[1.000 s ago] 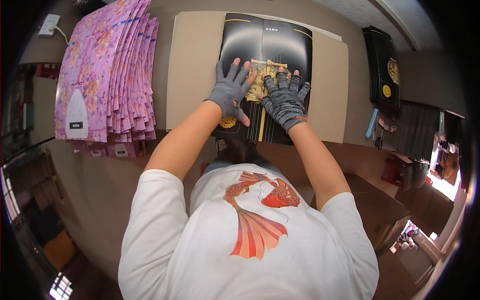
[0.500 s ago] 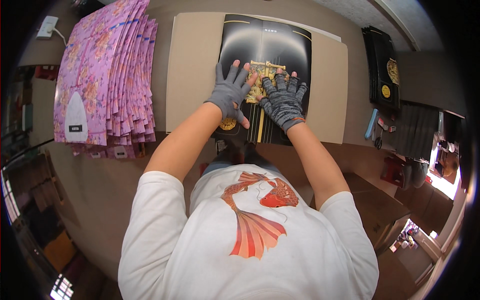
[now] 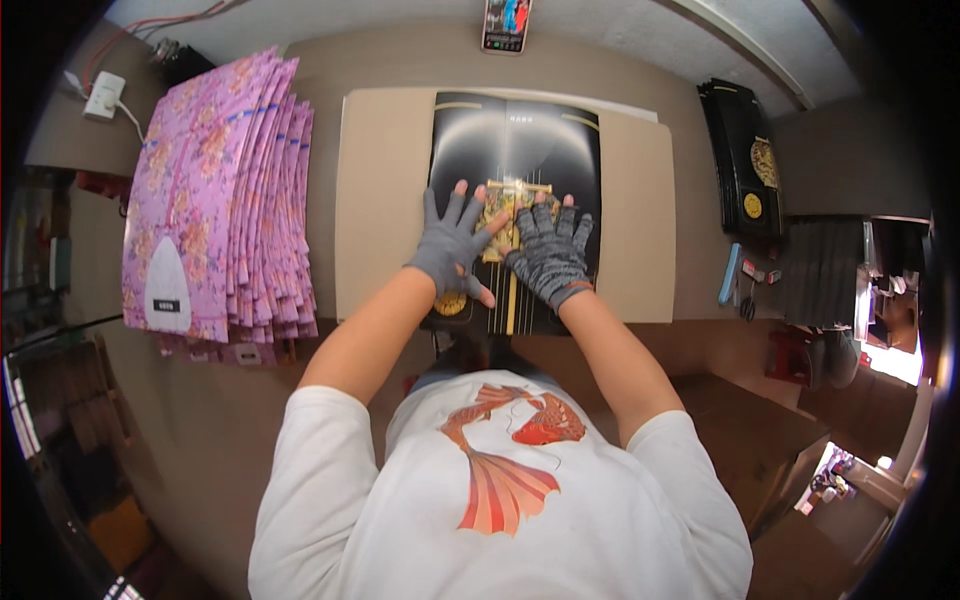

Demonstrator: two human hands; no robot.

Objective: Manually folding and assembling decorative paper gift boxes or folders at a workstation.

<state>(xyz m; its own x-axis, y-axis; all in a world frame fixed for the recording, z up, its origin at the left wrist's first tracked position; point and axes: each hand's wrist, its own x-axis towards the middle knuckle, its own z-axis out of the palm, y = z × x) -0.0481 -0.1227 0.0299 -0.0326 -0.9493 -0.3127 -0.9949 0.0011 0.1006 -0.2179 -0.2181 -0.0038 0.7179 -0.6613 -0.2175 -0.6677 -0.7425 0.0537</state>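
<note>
A glossy black printed sheet (image 3: 515,140) with a gold pattern and fine gold lines lies flat on a tan cardboard sheet (image 3: 385,170). My left hand (image 3: 452,245), in a grey fingerless glove, rests on its left side with the fingers spread. My right hand (image 3: 552,248), in a darker mottled fingerless glove, lies palm down on the right side, fingers also spread. Between the two, part of the gold motif (image 3: 496,240) shows; the rest is under my hands. A round gold emblem (image 3: 450,303) is visible below my left hand.
Purple floral folded pieces (image 3: 215,200) are piled at the left. Black-and-gold folded pieces (image 3: 735,160) lie at the right, near a blue tool (image 3: 730,273) and scissors (image 3: 748,300). A phone (image 3: 506,27) stands at the back; a white power socket (image 3: 105,97) with cables is at the far left.
The view has tilted upward, so the table sits lower in the picture and the phone has come in at the top. Both hands stay flat on the black sheet.
</note>
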